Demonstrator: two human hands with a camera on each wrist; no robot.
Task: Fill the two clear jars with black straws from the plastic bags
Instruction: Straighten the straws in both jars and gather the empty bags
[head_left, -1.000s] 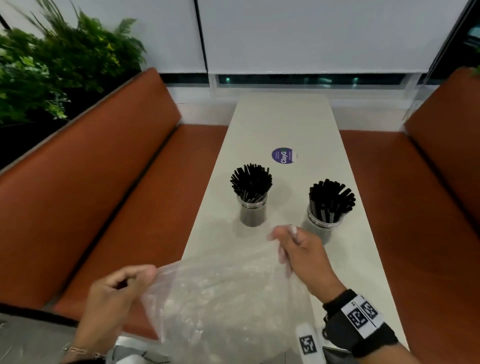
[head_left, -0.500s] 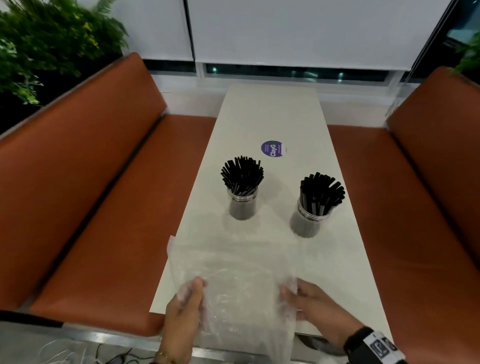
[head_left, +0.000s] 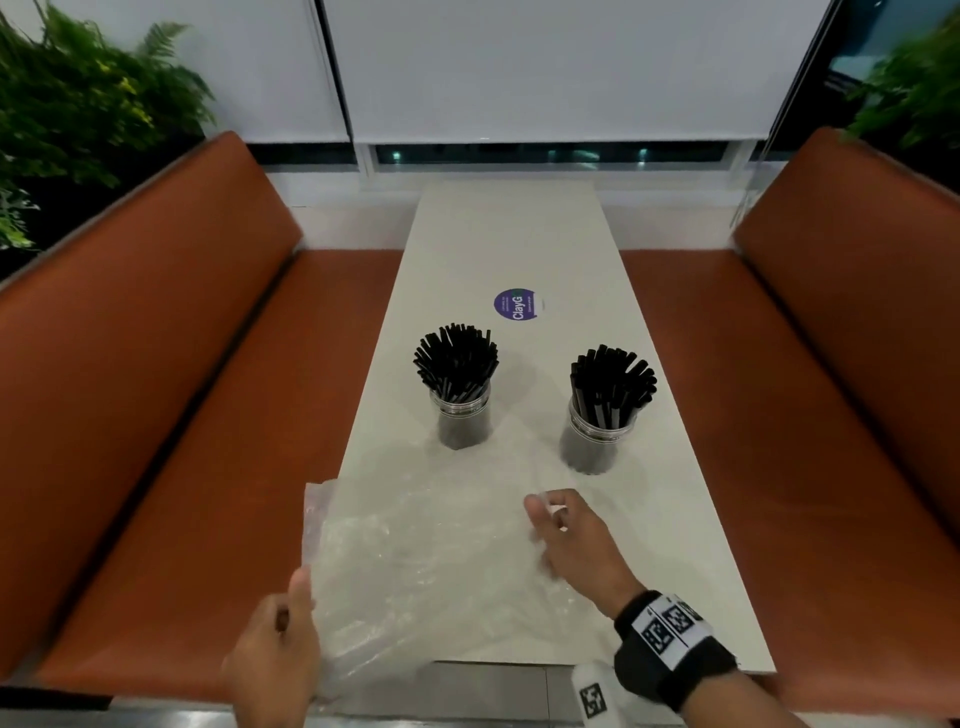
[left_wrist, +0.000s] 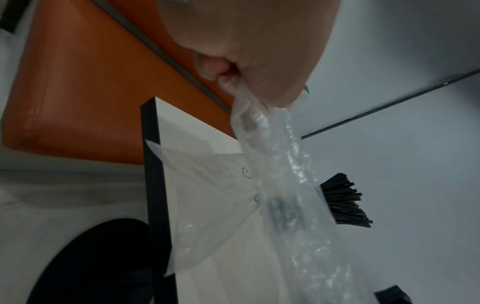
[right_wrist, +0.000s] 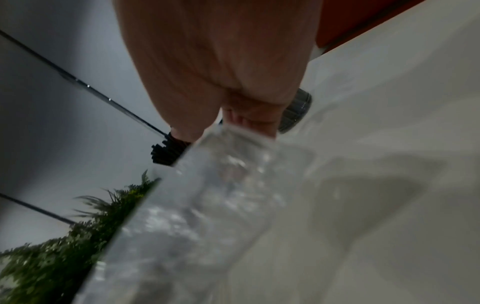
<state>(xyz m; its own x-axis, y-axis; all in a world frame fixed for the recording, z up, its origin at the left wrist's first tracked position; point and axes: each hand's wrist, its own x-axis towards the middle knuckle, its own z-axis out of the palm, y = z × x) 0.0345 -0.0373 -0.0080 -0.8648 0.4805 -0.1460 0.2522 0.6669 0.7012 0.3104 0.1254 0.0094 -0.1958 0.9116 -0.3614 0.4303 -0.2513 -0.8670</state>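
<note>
Two clear jars stand on the white table (head_left: 519, 234), each packed with black straws: the left jar (head_left: 462, 421) and the right jar (head_left: 595, 439). A clear plastic bag (head_left: 431, 561), with no straws showing in it, lies spread over the near end of the table. My left hand (head_left: 280, 660) pinches the bag's near left edge, seen close in the left wrist view (left_wrist: 233, 82). My right hand (head_left: 566, 530) pinches the bag's right side just short of the right jar; in the right wrist view the bag (right_wrist: 221, 185) hangs from its fingers (right_wrist: 249, 121).
Orange bench seats run along both sides of the table, the left bench (head_left: 182, 415) and the right bench (head_left: 831, 415). A round purple sticker (head_left: 515, 305) sits beyond the jars. Green plants (head_left: 78, 119) stand at the back left, with more at the back right.
The bag has come down from in front of me and now lies spread on the table. My right hand moved forward toward the right jar, and my left hand shifted to the bag's left edge.
</note>
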